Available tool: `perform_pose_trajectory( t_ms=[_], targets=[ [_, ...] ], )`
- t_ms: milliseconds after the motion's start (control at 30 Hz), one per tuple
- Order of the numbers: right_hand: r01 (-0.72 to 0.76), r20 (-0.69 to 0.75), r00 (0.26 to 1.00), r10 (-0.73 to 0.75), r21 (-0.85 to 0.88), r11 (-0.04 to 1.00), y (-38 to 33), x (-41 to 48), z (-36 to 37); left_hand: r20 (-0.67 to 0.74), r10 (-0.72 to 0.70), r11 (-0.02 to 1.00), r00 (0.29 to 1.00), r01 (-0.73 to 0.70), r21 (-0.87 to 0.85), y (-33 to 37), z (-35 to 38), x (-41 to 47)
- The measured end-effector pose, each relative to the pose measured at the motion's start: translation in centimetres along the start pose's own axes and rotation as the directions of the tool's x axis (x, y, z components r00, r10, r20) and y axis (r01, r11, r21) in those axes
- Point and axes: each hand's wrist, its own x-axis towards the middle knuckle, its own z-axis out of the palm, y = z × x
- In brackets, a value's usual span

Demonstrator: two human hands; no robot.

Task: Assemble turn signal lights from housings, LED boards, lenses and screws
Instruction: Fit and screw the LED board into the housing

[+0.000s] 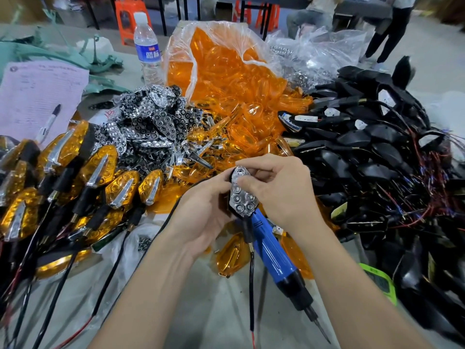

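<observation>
On the bench (214, 311), far left, lies a heap of finished amber turn signals (63, 172). Next come a water bottle (147, 46) and a pile of chrome reflectors (151, 117). At centre a clear plastic bag (208, 41) spills orange lenses (226, 79). In front, the left hand (201, 217) curls its fingers around a half-built turn signal (242, 197), and the right hand (276, 187) pinches its top, above a blue electric screwdriver (276, 255). A second clear bag (327, 46) holds small silvery parts (281, 50). Black wired housings (377, 147) pile at right.

Water bottle (146, 44), pink paper form (30, 96), marker pen (49, 123) on it, orange stools (128, 13) behind
</observation>
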Motion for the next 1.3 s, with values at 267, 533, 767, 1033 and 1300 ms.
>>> perform_pose_trajectory(
  t_ms=[267,533,767,1033,1300],
  targets=[
    [0.060,0.040,0.998,-0.052,-0.212,0.976,-1.0,-2.0,0.1,-0.076,0.019,0.999,0.997,-0.023,-0.045,0.7,-0.1,-0.3],
    [0.056,0.084,0.996,-0.027,-0.365,0.929,-2.2,-3.3,-0.1,-0.105,0.014,1.000,0.994,-0.014,0.000,0.4,-0.2,-0.3],
    [0.033,-0.159,0.986,-0.046,-0.082,0.996,-1.5,-3.7,0.6,-0.084,0.036,0.992,0.996,-0.045,-0.117,0.5,0.2,-0.3],
    [-0.172,-0.002,0.973,0.229,0.656,0.735,0.0,-2.2,-2.0,-0.079,-0.005,0.985,0.997,-0.009,-0.175,0.6,-0.4,-0.1],
    [-0.137,-0.018,0.988,0.151,0.326,0.936,-0.1,-2.2,-1.0,-0.035,-0.016,0.988,0.999,0.010,-0.154,0.3,-0.2,0.1]
  ],
)
